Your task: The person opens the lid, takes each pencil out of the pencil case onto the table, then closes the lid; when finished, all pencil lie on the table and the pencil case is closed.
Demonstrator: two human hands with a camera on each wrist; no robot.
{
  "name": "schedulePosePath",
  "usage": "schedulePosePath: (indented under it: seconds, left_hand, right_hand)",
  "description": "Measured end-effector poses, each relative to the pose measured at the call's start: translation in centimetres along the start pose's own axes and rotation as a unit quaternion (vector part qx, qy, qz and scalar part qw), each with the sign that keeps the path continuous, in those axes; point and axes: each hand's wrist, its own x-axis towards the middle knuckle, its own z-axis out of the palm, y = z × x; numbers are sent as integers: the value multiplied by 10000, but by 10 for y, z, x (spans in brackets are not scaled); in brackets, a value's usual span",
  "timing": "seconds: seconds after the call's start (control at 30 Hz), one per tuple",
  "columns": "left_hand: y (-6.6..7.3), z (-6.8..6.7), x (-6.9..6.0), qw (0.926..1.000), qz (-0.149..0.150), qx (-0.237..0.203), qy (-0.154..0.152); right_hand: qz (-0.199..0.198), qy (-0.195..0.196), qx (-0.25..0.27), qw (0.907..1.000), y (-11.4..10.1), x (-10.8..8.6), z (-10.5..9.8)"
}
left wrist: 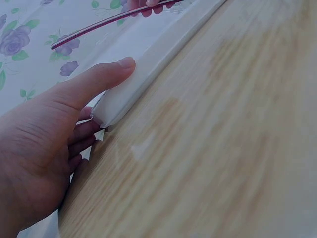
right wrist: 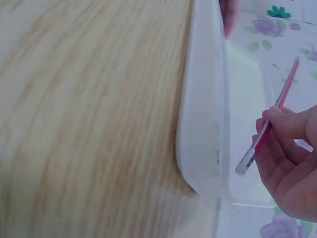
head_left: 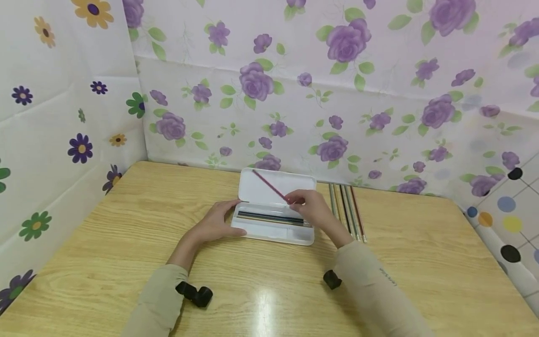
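A white pencil case (head_left: 263,233) lies on the table with its lid (head_left: 290,180) tilted back. Several dark and yellowish pencils (head_left: 269,217) lie lengthwise inside it. My left hand (head_left: 212,223) holds the case's left end, the thumb on the front wall and the fingers around the end, as the left wrist view (left wrist: 54,129) also shows. Above the case, my right hand (head_left: 313,207) pinches a red pencil (head_left: 269,185) between thumb and fingers. That pencil slants up to the left in front of the lid; its pale end (right wrist: 245,163) shows in the right wrist view.
Several pencils (head_left: 346,210) lie side by side on the wooden table (head_left: 261,281), just right of the case. A flowered cloth (head_left: 252,117) hangs behind the table. Another patterned cloth (head_left: 63,117) stands at the left. Black devices (head_left: 198,295) are worn at the wrists.
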Motion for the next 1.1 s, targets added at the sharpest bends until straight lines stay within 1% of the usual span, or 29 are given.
schedulePosePath:
  seconds: [0.13,0.33,0.43,0.53,0.63,0.83,0.9,0.97,1.1]
  left_hand:
    - [-1,0,0,10000,10,57,15]
    - [0,0,0,10000,10,59,2]
    - [1,0,-1,10000,43,15,-13]
    - [2,0,-1,10000,60,-15,-12]
    - [1,0,0,10000,61,20,-13]
    - [0,0,0,10000,-61,8,-19]
    - [0,0,0,10000,-61,8,-27]
    - [0,0,1,10000,-69,2,-32]
    - [-2,1,1,10000,-47,-73,-45]
  right_hand:
    - [156,70,142,9998,-1,-1,-5]
    - [266,129,733,9969,1,-4,-12]
    - [351,154,815,9959,5,-5,-17]
    - [515,178,948,9940,9,-7,-22]
    - [641,214,958,9931,14,-9,-29]
    - [863,380,1013,9904,27,-12,-44]
    - [945,419,962,9900,31,-14,-50]
    - [1086,454,826,9896,35,-17,-56]
    - [1259,495,362,9901,43,-24,-66]
